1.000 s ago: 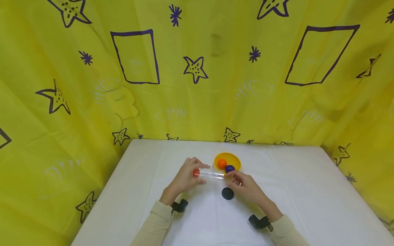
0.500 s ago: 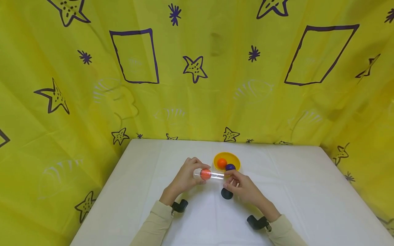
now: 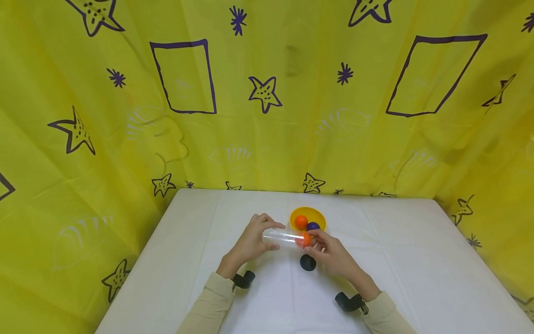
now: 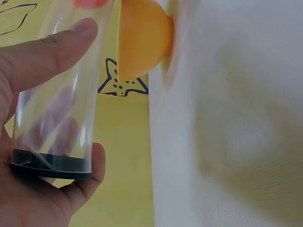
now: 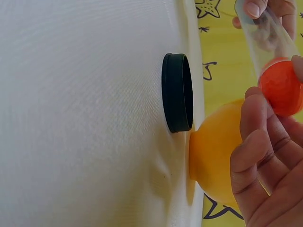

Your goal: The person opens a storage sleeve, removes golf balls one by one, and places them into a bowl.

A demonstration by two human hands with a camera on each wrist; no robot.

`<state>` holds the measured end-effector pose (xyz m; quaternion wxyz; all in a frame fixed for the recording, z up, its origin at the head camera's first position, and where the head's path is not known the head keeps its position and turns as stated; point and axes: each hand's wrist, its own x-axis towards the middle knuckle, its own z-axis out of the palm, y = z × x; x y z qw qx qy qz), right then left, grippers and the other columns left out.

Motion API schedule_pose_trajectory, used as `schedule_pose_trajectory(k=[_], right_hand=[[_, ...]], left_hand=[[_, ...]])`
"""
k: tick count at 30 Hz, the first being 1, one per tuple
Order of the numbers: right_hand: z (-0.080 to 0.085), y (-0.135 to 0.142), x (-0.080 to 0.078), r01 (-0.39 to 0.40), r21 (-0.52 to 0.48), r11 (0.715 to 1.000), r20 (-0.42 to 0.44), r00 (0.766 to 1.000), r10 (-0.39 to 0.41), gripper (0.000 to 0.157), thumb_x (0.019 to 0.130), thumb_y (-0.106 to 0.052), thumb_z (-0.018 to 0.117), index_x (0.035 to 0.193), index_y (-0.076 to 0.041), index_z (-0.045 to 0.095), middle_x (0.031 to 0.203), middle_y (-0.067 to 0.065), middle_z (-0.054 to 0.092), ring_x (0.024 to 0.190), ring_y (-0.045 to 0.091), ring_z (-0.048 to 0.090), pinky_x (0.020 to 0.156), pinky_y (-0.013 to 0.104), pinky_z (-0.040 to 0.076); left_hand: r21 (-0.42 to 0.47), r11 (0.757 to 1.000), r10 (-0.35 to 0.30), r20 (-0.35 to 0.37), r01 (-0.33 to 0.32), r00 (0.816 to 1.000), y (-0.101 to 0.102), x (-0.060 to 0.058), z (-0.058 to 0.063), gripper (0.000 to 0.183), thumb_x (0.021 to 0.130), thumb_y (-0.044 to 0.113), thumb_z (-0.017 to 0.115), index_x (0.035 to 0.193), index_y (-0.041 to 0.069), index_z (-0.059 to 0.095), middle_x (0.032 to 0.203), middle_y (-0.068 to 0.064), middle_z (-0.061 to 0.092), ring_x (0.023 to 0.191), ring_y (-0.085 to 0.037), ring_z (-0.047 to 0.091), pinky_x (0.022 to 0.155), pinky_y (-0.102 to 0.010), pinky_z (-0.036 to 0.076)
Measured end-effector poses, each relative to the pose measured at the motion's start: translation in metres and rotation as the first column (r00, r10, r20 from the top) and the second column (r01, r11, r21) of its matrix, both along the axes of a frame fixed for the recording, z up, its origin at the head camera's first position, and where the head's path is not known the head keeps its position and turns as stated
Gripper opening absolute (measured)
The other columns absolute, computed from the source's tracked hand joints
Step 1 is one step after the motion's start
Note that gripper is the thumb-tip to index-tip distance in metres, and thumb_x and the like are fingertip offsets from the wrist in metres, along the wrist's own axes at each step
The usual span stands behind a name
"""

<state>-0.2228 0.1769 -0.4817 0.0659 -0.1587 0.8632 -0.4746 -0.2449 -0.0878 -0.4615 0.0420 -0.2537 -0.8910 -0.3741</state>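
Note:
My left hand [image 3: 250,239] grips a clear plastic tube [image 3: 280,236] held sideways above the table, thumb on one side and fingers on the other. A black cap [image 4: 52,164] closes its left end, near the palm in the left wrist view. At the tube's open right end sits an orange-red ball [image 5: 281,90], partly out of the mouth. Thumb and fingers of my right hand [image 3: 333,254] pinch that ball. Below the right hand a round black lid [image 3: 308,263] lies on the table; its hollow side shows in the right wrist view.
Just beyond the tube stands a yellow bowl [image 3: 312,214] with an orange ball [image 3: 301,221] and a purple ball [image 3: 313,226] in it. A white cloth covers the table [image 3: 225,208]. Yellow printed curtain [image 3: 267,139] hangs behind and at both sides.
The orange-red ball has travelled along the tube from its left end to the open right end, into my right fingers. My left hand has stayed in place.

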Motion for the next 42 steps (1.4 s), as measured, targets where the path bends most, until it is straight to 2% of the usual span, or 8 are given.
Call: schedule_pose_trajectory(k=[7,14,20,25,30,34,42], right_hand=[[0.005,0.000,0.003,0.019,-0.021,1.000,0.012,1.000,-0.019,0.041,0.087,-0.036,0.070,0.123,-0.021,0.055,0.091,0.004,0.059,0.074,0.021,0.052,0.057,0.024,0.046],[0.000,0.002,0.000,0.057,0.000,0.998,0.019,0.998,-0.057,0.045,0.084,-0.039,0.072,0.122,-0.021,0.056,0.091,0.004,0.058,0.078,0.021,0.051,0.058,0.023,0.045],[0.001,0.003,0.000,0.072,-0.004,0.997,0.016,0.997,-0.072,0.044,0.084,-0.038,0.073,0.122,-0.021,0.056,0.092,0.004,0.057,0.080,0.021,0.051,0.061,0.023,0.046],[0.001,0.005,-0.001,0.081,0.011,0.997,-0.031,0.996,-0.081,0.043,0.085,-0.040,0.071,0.121,-0.023,0.057,0.091,0.002,0.057,0.078,0.020,0.052,0.060,0.023,0.046],[0.003,0.008,-0.002,0.089,0.003,0.996,-0.102,0.991,-0.088,0.040,0.085,-0.040,0.071,0.119,-0.024,0.058,0.089,0.000,0.058,0.074,0.017,0.053,0.060,0.023,0.046],[0.005,0.010,-0.003,0.098,-0.007,0.995,-0.151,0.984,-0.098,0.035,0.086,-0.034,0.072,0.116,-0.025,0.059,0.087,-0.001,0.059,0.073,0.015,0.053,0.061,0.023,0.047],[0.008,0.015,-0.006,0.125,-0.017,0.992,-0.207,0.970,-0.125,0.035,0.087,-0.030,0.071,0.117,-0.018,0.059,0.086,0.002,0.059,0.072,0.013,0.051,0.060,0.022,0.045]], left_hand=[[-0.013,1.000,0.019,0.028,-0.019,0.999,-0.001,-0.001,0.000,0.042,0.075,0.023,0.082,0.115,0.026,0.069,0.109,0.007,0.055,0.105,-0.013,0.041,0.088,-0.032,0.045],[0.000,1.000,0.013,0.040,-0.013,0.999,-0.002,-0.002,0.000,0.043,0.076,0.022,0.081,0.117,0.023,0.069,0.109,0.004,0.056,0.106,-0.015,0.041,0.089,-0.034,0.045],[0.019,0.999,0.029,0.090,-0.031,0.996,-0.004,-0.001,0.001,0.042,0.077,0.023,0.080,0.116,0.026,0.068,0.107,0.006,0.054,0.107,-0.015,0.042,0.092,-0.036,0.043],[0.038,0.999,0.032,0.096,-0.035,0.995,-0.005,0.000,0.003,0.043,0.076,0.022,0.081,0.116,0.029,0.068,0.106,0.008,0.053,0.107,-0.013,0.041,0.093,-0.035,0.043],[0.050,0.999,0.017,0.065,-0.021,0.998,-0.005,-0.001,0.004,0.045,0.075,0.022,0.081,0.119,0.023,0.067,0.107,0.007,0.054,0.106,-0.014,0.042,0.091,-0.034,0.045],[0.066,0.998,0.013,0.066,-0.017,0.998,-0.005,-0.001,0.004,0.047,0.075,0.019,0.082,0.120,0.020,0.067,0.107,0.006,0.055,0.106,-0.015,0.043,0.089,-0.034,0.046],[0.074,0.997,0.004,0.058,-0.009,0.998,-0.005,-0.001,0.005,0.048,0.076,0.022,0.082,0.121,0.019,0.066,0.107,0.004,0.056,0.104,-0.016,0.043,0.084,-0.033,0.045]])
